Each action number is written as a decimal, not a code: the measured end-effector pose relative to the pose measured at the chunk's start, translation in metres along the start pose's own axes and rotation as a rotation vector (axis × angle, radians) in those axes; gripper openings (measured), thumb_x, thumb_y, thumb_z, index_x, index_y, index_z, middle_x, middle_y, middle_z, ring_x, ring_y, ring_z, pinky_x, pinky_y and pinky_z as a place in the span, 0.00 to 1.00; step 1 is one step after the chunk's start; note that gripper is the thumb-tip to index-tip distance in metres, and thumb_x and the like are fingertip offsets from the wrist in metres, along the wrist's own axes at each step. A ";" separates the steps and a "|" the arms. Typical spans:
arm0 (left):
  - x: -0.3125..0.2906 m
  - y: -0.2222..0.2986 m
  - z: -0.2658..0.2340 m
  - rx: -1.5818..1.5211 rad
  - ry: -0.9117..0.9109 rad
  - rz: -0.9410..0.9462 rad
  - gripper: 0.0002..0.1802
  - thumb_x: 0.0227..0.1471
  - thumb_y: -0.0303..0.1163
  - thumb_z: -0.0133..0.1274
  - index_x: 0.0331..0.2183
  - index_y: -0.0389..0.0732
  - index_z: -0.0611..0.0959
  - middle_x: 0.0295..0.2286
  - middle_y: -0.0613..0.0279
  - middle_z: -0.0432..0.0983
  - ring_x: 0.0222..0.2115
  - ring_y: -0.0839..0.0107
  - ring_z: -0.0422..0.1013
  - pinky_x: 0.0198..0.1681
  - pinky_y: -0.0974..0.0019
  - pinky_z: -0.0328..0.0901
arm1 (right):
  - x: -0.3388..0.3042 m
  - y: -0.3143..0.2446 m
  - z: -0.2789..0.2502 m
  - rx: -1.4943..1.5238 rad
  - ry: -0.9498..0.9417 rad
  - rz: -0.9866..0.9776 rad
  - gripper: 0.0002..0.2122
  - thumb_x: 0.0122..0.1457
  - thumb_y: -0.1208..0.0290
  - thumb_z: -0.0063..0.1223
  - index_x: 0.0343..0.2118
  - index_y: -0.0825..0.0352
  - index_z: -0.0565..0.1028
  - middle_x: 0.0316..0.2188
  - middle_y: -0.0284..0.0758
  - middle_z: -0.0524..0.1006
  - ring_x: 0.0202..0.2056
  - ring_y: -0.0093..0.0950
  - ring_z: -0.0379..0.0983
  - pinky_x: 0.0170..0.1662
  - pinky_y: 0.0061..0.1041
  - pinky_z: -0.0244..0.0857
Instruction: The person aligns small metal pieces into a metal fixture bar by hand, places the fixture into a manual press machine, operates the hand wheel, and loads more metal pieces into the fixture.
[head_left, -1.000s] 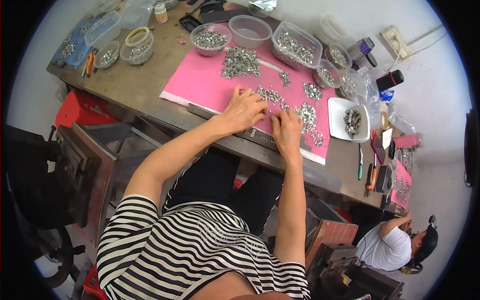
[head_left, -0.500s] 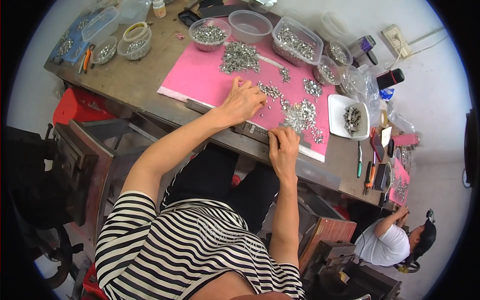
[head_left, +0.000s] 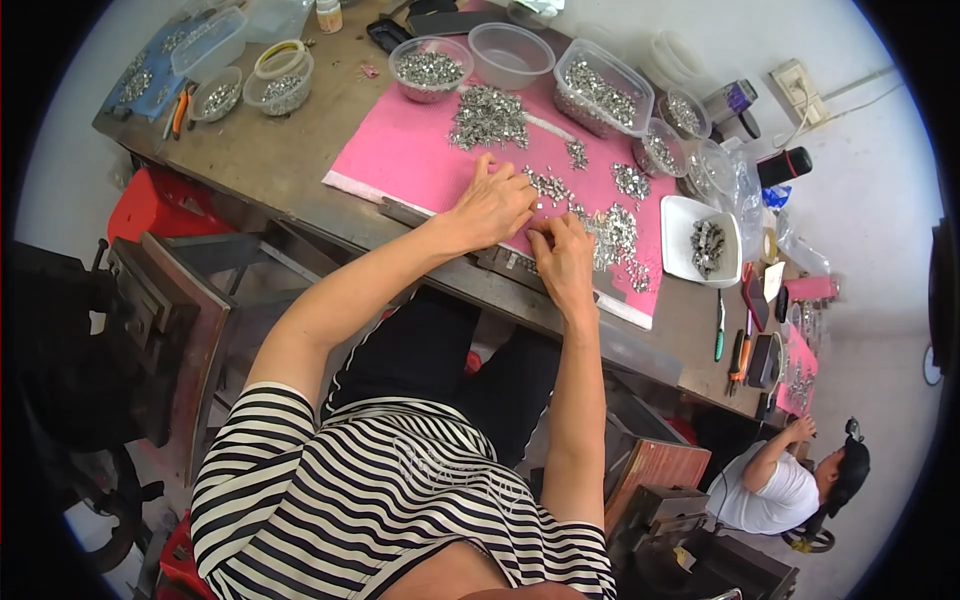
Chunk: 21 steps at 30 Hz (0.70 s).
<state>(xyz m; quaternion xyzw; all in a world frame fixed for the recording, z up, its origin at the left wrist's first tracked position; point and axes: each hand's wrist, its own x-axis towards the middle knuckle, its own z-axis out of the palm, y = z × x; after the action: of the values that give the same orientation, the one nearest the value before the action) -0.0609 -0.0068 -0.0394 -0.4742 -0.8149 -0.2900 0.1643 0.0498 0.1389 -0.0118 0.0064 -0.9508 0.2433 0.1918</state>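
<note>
On the pink mat (head_left: 385, 150) lie several heaps of small shiny metal pieces (head_left: 613, 235). My left hand (head_left: 495, 205) is over the mat's near edge, its fingers bent down and pinched beside loose pieces; whatever is in them is hidden. Close to its right, my right hand (head_left: 566, 255) has thumb and fingertips drawn together at the mat, and I cannot make out what they hold. Just below both hands, a dark metal bar (head_left: 508, 263) with a row of small pieces on it lies along the table edge, partly covered by my right hand.
Clear plastic tubs of metal pieces (head_left: 430, 72) stand along the back, beside an empty round tub (head_left: 512, 58). A white tray (head_left: 672, 262) sits at the right, near pliers (head_left: 740, 352). Orange-handled pliers (head_left: 181, 112) lie far left. Another person (head_left: 770, 485) sits at the lower right.
My right hand has moved up and slightly left, from the right end of the bar onto the mat beside my left hand. My left hand stays about where it was.
</note>
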 end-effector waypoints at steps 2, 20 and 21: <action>-0.001 0.000 -0.001 0.004 0.015 -0.002 0.05 0.50 0.33 0.60 0.31 0.45 0.84 0.32 0.65 0.75 0.41 0.64 0.68 0.55 0.45 0.52 | -0.001 0.000 0.000 -0.050 -0.005 -0.001 0.03 0.56 0.74 0.61 0.32 0.67 0.79 0.30 0.36 0.75 0.37 0.36 0.72 0.44 0.37 0.59; -0.032 0.034 -0.029 -0.198 0.097 0.049 0.05 0.50 0.32 0.60 0.30 0.43 0.81 0.30 0.66 0.74 0.39 0.64 0.70 0.55 0.48 0.55 | -0.043 -0.012 -0.020 0.078 0.116 -0.082 0.03 0.54 0.79 0.62 0.32 0.66 0.79 0.29 0.34 0.75 0.35 0.35 0.71 0.43 0.34 0.60; -0.036 0.037 -0.028 -0.209 0.098 0.058 0.05 0.50 0.32 0.60 0.30 0.43 0.81 0.30 0.65 0.74 0.39 0.64 0.70 0.55 0.49 0.55 | -0.043 -0.011 -0.020 0.111 0.114 -0.071 0.03 0.54 0.78 0.62 0.32 0.66 0.79 0.29 0.34 0.75 0.35 0.35 0.71 0.43 0.34 0.60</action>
<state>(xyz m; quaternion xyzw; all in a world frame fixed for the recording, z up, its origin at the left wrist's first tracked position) -0.0110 -0.0345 -0.0248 -0.4975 -0.7570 -0.3915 0.1618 0.0984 0.1355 -0.0066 0.0369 -0.9224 0.2888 0.2537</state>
